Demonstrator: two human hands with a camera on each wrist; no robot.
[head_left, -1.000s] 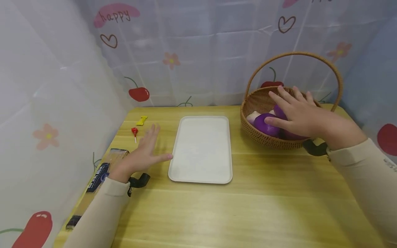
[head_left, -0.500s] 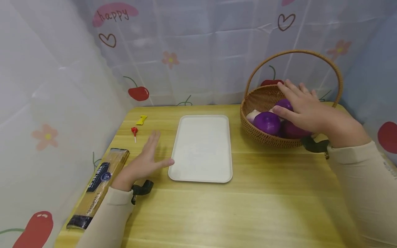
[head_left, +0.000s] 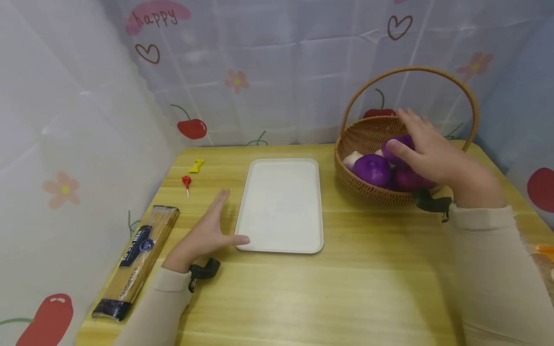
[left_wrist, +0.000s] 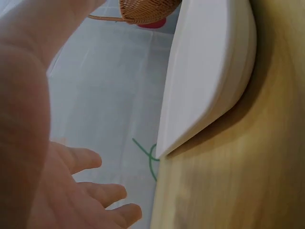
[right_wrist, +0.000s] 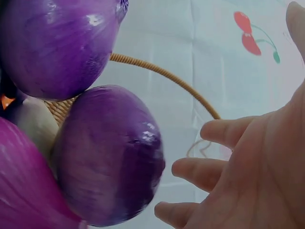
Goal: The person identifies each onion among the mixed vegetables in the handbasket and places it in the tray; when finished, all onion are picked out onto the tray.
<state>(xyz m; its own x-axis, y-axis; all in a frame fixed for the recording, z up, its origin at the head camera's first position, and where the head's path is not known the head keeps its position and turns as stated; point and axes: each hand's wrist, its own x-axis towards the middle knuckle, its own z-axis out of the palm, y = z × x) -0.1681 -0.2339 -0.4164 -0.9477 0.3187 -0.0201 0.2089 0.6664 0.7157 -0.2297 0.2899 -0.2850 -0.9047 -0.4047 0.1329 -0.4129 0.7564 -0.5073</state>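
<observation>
My right hand (head_left: 437, 153) hovers over the right part of a wicker basket (head_left: 368, 194) with a tall handle, fingers extended, holding nothing. Several purple onions (head_left: 372, 170) lie in the basket beside a pale bulb (head_left: 352, 160) that looks like garlic. Close up in the right wrist view, one onion (right_wrist: 109, 157) sits apart from the fingers (right_wrist: 198, 172). My left hand (head_left: 205, 235) is spread beside the near left corner of a white tray (head_left: 283, 206), its thumb over the rim; contact cannot be told. The left wrist view shows that palm (left_wrist: 62, 191) facing the tray's side.
A long pack of spaghetti (head_left: 138, 259) lies along the table's left edge. Behind it are a red lollipop (head_left: 186, 181) and a yellow wrapped candy (head_left: 196, 166). An orange item (head_left: 545, 249) shows partly at the right edge. Printed curtains (head_left: 277, 86) stand behind the wooden table (head_left: 329, 302).
My left hand has come nearer and slightly right, uncovering the spaghetti pack. My right hand has shifted a little rightward over the basket, so more of the onions shows. The tray and basket stay put.
</observation>
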